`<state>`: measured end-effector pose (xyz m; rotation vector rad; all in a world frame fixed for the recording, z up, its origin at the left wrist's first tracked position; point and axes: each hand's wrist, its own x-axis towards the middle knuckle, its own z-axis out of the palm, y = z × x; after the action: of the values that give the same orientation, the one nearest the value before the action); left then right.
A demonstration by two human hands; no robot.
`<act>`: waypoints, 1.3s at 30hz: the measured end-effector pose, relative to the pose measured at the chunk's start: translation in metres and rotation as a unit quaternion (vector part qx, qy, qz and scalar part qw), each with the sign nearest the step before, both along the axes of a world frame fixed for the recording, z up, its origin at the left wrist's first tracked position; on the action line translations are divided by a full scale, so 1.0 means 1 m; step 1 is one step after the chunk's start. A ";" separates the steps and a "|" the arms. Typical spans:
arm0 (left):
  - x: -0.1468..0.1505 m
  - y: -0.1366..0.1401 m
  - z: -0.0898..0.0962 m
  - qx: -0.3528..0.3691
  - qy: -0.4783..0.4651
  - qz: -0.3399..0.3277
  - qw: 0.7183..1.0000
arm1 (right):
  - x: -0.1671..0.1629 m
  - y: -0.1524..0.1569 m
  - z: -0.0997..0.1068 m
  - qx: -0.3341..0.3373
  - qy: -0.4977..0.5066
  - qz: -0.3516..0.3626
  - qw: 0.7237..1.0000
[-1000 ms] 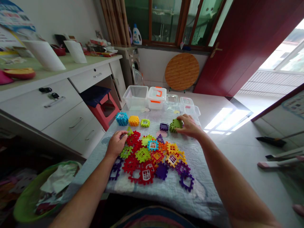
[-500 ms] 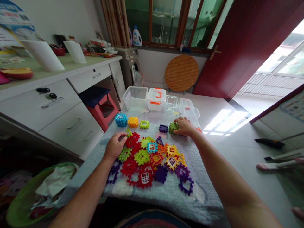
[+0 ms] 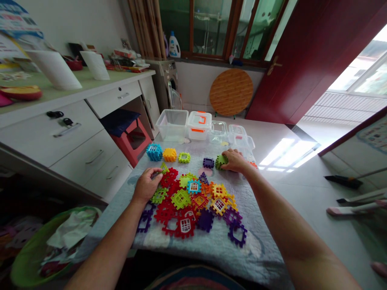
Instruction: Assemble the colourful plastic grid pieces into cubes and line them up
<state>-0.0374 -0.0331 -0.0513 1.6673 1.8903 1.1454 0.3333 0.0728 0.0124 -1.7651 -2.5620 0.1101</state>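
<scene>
My right hand [image 3: 235, 160] is closed around a stack of dark green toothed building plates [image 3: 221, 162] at the far right of the table. Fingers and thumb grip its right side, hiding part of it. At the pile's left edge rests my left hand [image 3: 147, 183], thumb and forefinger apart, fingertips beside a lime triangular piece [image 3: 164, 168]. The pile mixes red plates [image 3: 171, 226], lime plates [image 3: 180, 199], yellow plates [image 3: 219, 190] and purple plates [image 3: 205, 220]. A blue plate with a white window [image 3: 194, 187] lies on top.
Behind the pile stand a blue stack [image 3: 154, 152], a yellow stack [image 3: 169, 154], a small lime stack [image 3: 184, 157] and a purple stack [image 3: 208, 162]. Clear plastic boxes [image 3: 172, 125] line the far edge, one with an orange-handled lid [image 3: 200, 120]. An orange piece [image 3: 253, 164] shows beyond my right wrist.
Almost nothing differs. Both hands keep their places, and the view has shifted very slightly.
</scene>
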 end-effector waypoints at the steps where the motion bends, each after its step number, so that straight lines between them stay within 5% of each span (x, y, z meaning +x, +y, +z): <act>1: 0.000 0.000 0.000 -0.002 -0.004 0.001 1.000 | 0.000 -0.001 0.000 0.003 0.004 -0.002 1.000; 6: -0.005 0.000 0.009 -0.024 -0.028 -0.007 0.999 | -0.001 -0.025 0.013 0.069 0.091 -0.011 0.993; 11: -0.019 -0.009 0.023 -0.082 -0.013 -0.013 0.996 | -0.011 -0.084 0.023 0.126 0.248 0.050 0.959; 15: -0.019 -0.014 0.028 -0.127 0.010 -0.066 0.990 | -0.025 -0.117 0.002 0.099 0.299 0.066 0.947; 20: -0.014 -0.010 0.026 -0.128 0.017 -0.064 0.990 | -0.032 -0.120 -0.031 0.076 0.312 0.042 0.946; 28: -0.016 -0.010 0.036 -0.138 -0.037 -0.110 0.984 | -0.030 -0.122 -0.041 0.084 0.340 0.017 0.936; 35: 0.018 -0.035 0.075 0.066 0.131 -0.052 0.988 | -0.028 -0.121 -0.048 0.111 0.368 0.004 0.923; 39: 0.056 -0.046 0.079 0.128 0.197 -0.099 0.967 | -0.027 -0.119 -0.048 0.117 0.379 0.020 0.918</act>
<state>0.0182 -0.0795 0.0272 2.3150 1.7933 1.0720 0.3063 -0.0459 -0.0354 -1.2418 -1.9436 0.3845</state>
